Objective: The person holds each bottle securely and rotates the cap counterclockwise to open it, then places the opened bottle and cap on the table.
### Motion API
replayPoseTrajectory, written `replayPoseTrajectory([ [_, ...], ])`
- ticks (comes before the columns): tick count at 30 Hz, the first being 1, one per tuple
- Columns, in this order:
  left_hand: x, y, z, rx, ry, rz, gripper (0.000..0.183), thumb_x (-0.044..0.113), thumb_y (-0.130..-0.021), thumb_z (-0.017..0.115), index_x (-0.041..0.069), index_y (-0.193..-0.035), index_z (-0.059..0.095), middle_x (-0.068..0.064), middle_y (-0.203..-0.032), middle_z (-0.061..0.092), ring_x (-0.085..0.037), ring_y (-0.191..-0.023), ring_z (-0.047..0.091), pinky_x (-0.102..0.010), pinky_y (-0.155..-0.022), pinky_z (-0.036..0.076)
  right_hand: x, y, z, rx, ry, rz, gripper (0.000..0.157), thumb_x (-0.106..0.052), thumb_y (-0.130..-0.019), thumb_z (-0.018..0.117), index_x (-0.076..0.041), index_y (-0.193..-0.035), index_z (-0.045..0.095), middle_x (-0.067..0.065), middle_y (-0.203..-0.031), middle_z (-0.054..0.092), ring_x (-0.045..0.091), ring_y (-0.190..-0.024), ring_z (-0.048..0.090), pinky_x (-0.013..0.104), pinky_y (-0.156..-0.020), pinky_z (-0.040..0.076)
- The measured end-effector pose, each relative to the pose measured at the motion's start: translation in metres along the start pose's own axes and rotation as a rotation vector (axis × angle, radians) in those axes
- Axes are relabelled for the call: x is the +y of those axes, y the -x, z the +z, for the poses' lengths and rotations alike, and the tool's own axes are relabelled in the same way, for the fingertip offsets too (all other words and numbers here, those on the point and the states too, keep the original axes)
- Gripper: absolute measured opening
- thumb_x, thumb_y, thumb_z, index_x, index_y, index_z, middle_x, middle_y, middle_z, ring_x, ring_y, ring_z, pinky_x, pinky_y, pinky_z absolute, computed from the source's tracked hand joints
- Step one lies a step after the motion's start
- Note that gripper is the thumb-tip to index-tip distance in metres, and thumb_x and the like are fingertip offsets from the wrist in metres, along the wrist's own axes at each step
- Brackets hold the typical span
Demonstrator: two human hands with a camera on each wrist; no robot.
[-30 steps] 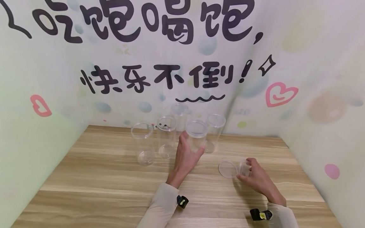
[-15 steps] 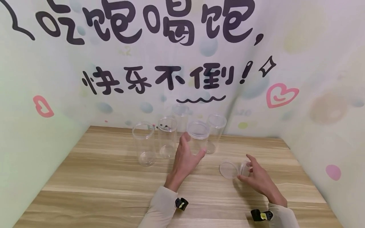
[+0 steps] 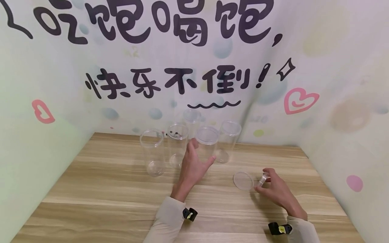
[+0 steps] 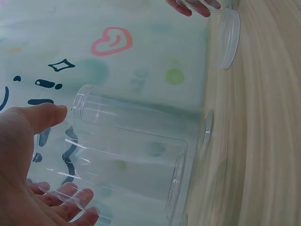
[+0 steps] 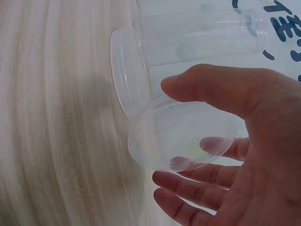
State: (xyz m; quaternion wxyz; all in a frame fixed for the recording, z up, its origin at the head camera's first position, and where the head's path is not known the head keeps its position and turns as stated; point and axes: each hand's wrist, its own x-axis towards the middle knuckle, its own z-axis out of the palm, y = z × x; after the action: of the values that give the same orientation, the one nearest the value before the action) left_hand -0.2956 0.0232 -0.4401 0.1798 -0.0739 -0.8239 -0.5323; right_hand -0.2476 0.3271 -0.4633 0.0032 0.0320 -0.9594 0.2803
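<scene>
My left hand grips a clear plastic jar from its near side. In the left wrist view the thumb lies by the jar's upper part, and the other fingers show through the clear wall. My right hand pinches a round clear lid between thumb and fingers, tilted almost on edge in the head view. The right wrist view shows the lid's broad face, with two fingertips visible through it. Just left of the held lid, a second clear lid lies flat on the table.
Several more clear jars stand upright around the held one: two to its left, one behind, one to its right. The wooden table meets a printed wall at the back.
My left hand and its jar have shifted slightly to the left. The lid in my right hand has turned more edge-on to the head view. The other jars and the flat lid stay put.
</scene>
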Motion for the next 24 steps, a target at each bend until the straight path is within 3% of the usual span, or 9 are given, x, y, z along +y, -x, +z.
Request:
replayPoseTrajectory([
  [9,0.001,-0.001,-0.002,-0.018,0.041,-0.002,0.080,0.033,-0.078,0.082,0.008,-0.137,0.034,-0.013,-0.126,0.051,-0.031,-0.110,0.057,-0.046,-0.094,0.049,0.002,0.002,0.000,-0.002,-0.045,0.014,0.073,-0.027,-0.087,0.076,0.006,-0.137,0.034,0.033,-0.139,0.048,0.050,-0.122,0.052,0.059,-0.092,0.048],
  [16,0.000,-0.002,-0.004,-0.013,0.081,-0.003,0.082,0.032,-0.077,0.083,0.007,-0.137,0.033,-0.013,-0.126,0.050,-0.032,-0.119,0.054,-0.045,-0.098,0.047,0.008,0.002,-0.006,-0.059,-0.021,0.006,0.093,-0.033,-0.085,0.077,0.011,-0.147,0.022,0.033,-0.137,0.049,0.049,-0.121,0.052,0.060,-0.094,0.046],
  [24,-0.001,-0.003,-0.004,-0.012,0.095,0.009,0.084,0.031,-0.077,0.083,0.006,-0.138,0.032,-0.011,-0.125,0.049,-0.029,-0.121,0.052,-0.044,-0.100,0.046,0.014,0.003,-0.011,-0.104,0.034,0.016,0.086,-0.034,-0.081,0.080,0.012,-0.141,0.039,0.033,-0.136,0.052,0.047,-0.117,0.055,0.059,-0.092,0.047],
])
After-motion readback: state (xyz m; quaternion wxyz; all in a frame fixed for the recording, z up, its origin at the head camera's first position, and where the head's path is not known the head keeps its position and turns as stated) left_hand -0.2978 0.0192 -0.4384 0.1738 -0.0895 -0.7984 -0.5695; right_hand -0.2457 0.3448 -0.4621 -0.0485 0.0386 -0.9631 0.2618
